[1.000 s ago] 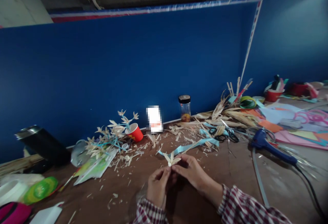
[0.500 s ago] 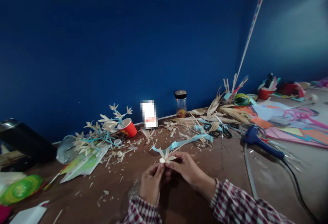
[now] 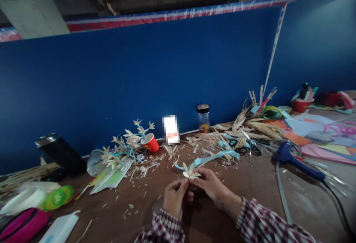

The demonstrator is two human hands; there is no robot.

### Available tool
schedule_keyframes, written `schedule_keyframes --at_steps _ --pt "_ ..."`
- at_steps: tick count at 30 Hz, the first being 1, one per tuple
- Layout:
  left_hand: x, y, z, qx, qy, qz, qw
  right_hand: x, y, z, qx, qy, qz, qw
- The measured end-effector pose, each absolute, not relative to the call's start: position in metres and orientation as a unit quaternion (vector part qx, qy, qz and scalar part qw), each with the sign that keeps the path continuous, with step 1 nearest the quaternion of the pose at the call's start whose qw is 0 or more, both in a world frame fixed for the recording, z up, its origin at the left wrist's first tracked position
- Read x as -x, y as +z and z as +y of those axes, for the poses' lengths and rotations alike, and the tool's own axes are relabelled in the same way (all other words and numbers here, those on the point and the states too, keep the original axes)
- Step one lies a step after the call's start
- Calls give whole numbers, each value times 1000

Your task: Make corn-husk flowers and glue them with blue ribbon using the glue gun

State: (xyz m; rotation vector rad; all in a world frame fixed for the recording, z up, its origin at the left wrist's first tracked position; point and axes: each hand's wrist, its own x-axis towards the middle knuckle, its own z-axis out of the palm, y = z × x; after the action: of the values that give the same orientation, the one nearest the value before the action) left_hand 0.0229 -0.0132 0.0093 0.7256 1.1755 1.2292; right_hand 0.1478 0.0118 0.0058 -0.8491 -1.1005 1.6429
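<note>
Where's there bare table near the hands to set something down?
Bare table shows between the right sleeve and the grey strip, short of the scissors. Another patch, lightly littered with scraps, lies between the left hand and the white pouch. It's crowded along the blue partition: pale flowers, red cup, husks, jar.

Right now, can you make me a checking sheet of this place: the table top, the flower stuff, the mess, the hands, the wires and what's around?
Surface: brown tabletop, strewn with straw-coloured scraps.
Job's things: pale flower, petals spread; light-blue strip lying behind it.
Clutter: dried husks, coloured paper, pink pouch.
Hands: left hand and right hand both pinch the flower near its base.
Cables: black cord trails from the blue glue gun.
Surroundings: blue partition behind the table.
</note>
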Motion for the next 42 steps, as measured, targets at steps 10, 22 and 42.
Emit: schedule_keyframes --at_steps 10,22,42 --pt "-13 -1 -8 -419 550 499 522 -151 3 18 349 668 -466 463" --pt "-9 -6 -6 -460 518 457 558 -150 10 11 307 708 -456 443" --pt "-20 3 -15 -284 536 376 701 -155 10 8 215 791 -398 412"
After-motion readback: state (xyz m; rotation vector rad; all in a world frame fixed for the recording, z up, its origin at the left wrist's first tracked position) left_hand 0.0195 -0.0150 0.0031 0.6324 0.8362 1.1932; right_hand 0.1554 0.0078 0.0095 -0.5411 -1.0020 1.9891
